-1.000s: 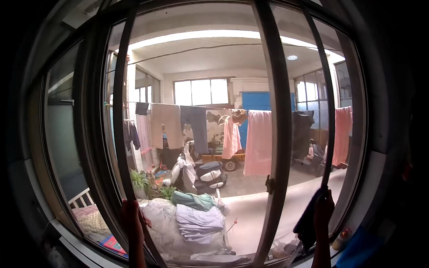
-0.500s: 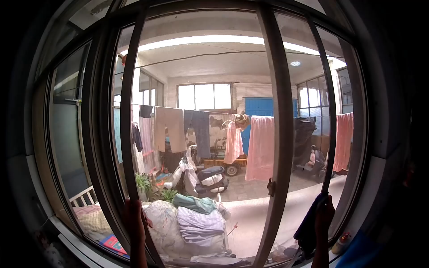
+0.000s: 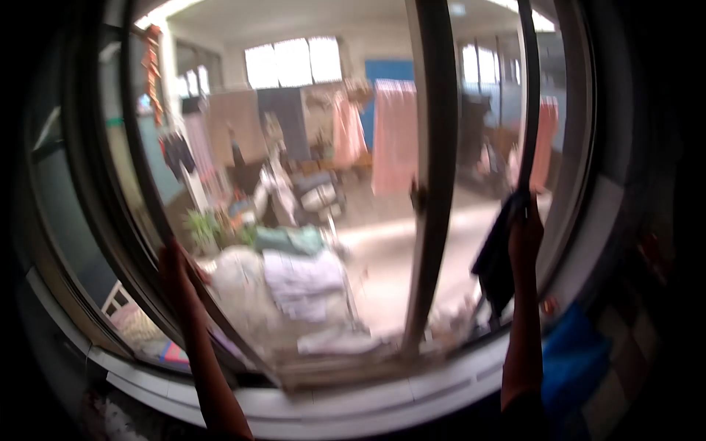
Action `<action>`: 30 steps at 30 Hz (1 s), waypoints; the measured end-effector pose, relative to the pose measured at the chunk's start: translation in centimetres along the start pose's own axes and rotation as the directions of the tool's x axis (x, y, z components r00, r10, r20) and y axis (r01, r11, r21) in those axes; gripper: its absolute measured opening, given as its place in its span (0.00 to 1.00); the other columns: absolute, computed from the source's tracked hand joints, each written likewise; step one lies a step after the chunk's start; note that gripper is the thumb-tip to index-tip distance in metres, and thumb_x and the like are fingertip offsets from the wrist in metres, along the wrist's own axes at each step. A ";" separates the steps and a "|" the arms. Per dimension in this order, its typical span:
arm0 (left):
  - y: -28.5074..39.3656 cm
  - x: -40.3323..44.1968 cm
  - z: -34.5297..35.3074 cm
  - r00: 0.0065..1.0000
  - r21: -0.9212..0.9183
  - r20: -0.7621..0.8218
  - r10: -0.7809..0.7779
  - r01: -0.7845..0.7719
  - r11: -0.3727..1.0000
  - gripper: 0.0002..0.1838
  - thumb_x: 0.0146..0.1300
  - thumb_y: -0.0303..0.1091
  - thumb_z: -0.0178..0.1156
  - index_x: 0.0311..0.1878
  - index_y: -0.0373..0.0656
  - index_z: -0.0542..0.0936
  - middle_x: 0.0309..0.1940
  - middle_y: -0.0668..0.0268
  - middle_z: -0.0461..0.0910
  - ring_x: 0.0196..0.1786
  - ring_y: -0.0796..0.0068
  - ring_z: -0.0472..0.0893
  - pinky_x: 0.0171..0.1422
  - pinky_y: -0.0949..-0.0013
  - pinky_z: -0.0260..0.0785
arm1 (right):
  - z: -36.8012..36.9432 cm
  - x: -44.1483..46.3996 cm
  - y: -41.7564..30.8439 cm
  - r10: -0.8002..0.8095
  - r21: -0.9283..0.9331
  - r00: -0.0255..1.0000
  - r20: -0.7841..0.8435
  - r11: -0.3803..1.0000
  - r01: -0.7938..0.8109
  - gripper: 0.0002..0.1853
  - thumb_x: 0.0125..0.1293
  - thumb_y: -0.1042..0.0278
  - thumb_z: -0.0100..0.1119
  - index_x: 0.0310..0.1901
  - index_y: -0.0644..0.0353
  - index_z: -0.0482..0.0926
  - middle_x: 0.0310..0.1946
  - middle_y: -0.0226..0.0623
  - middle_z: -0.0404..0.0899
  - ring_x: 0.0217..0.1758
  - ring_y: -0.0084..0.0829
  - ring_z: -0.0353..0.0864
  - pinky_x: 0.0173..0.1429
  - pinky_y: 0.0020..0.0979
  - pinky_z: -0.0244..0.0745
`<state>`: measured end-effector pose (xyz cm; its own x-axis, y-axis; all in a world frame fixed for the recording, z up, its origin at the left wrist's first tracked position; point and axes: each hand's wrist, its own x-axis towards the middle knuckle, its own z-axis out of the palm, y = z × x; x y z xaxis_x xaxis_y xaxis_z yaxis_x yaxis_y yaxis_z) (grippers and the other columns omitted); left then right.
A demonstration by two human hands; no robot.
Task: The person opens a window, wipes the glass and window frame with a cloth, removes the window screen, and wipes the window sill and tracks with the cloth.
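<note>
The left hand (image 3: 176,272) is folded round a slim, dark left window upright (image 3: 140,169). The right hand (image 3: 526,231) closes on the top of a limp, near-black cloth (image 3: 494,261), hanging beside a slim, dark right window upright (image 3: 529,103). The cloth should handle light and soft, best held bunched; the uprights look stiff, best gripped along their edges.

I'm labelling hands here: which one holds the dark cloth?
The right hand holds it; the dark cloth hangs down beside its wrist. The left hand touches the window frame instead, with no cloth showing in it.
</note>
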<state>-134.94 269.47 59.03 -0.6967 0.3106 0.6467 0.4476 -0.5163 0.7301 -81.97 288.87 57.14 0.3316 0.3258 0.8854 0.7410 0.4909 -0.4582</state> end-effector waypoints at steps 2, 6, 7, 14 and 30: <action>-0.6 0.7 0.5 1.000 0.017 -0.014 0.011 -0.011 1.000 0.20 0.74 0.51 0.54 0.32 0.46 0.69 0.18 0.71 0.64 0.18 0.80 0.68 0.25 0.72 0.65 | -0.3 0.2 -1.3 0.084 -0.045 0.995 0.057 0.996 -0.082 0.20 0.74 0.57 0.51 0.56 0.66 0.75 0.43 0.64 0.80 0.45 0.61 0.80 0.48 0.52 0.75; -1.0 1.4 0.8 1.000 -0.066 -0.006 -0.015 0.014 0.998 0.19 0.73 0.51 0.56 0.37 0.44 0.71 0.21 0.70 0.65 0.22 0.80 0.66 0.28 0.74 0.63 | 0.0 0.6 -0.2 0.015 -0.190 0.993 0.115 0.982 0.007 0.19 0.76 0.54 0.47 0.53 0.63 0.77 0.46 0.57 0.81 0.52 0.54 0.80 0.53 0.44 0.74; -0.9 1.8 0.4 1.000 -0.092 -0.003 -0.030 0.030 0.995 0.19 0.72 0.51 0.57 0.38 0.43 0.71 0.22 0.69 0.65 0.23 0.79 0.65 0.28 0.74 0.62 | -0.4 1.1 -0.1 -0.025 -0.210 0.992 0.126 0.976 0.051 0.20 0.74 0.52 0.49 0.52 0.62 0.77 0.46 0.55 0.81 0.52 0.54 0.80 0.54 0.44 0.74; -3.2 4.6 -2.4 0.991 -0.117 0.120 0.051 -0.036 0.992 0.17 0.74 0.45 0.55 0.39 0.38 0.72 0.24 0.65 0.67 0.27 0.74 0.68 0.36 0.70 0.66 | -0.1 0.4 -3.2 -0.181 -0.156 0.981 -0.067 0.973 0.169 0.15 0.75 0.62 0.48 0.44 0.68 0.76 0.35 0.61 0.78 0.41 0.61 0.79 0.43 0.47 0.71; -0.9 0.1 2.4 0.972 0.173 0.022 0.233 -0.233 0.957 0.31 0.73 0.64 0.47 0.23 0.49 0.61 0.14 0.72 0.59 0.13 0.82 0.58 0.14 0.75 0.51 | 0.2 0.1 -0.7 -0.199 -0.140 0.979 -0.034 0.971 0.193 0.15 0.75 0.61 0.48 0.46 0.66 0.78 0.38 0.61 0.79 0.44 0.60 0.80 0.45 0.46 0.72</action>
<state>-134.10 271.90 58.97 -0.5611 0.1989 0.8035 0.6875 -0.4287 0.5862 -82.57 288.67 57.55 0.1971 0.1935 0.9611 0.8652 0.4267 -0.2634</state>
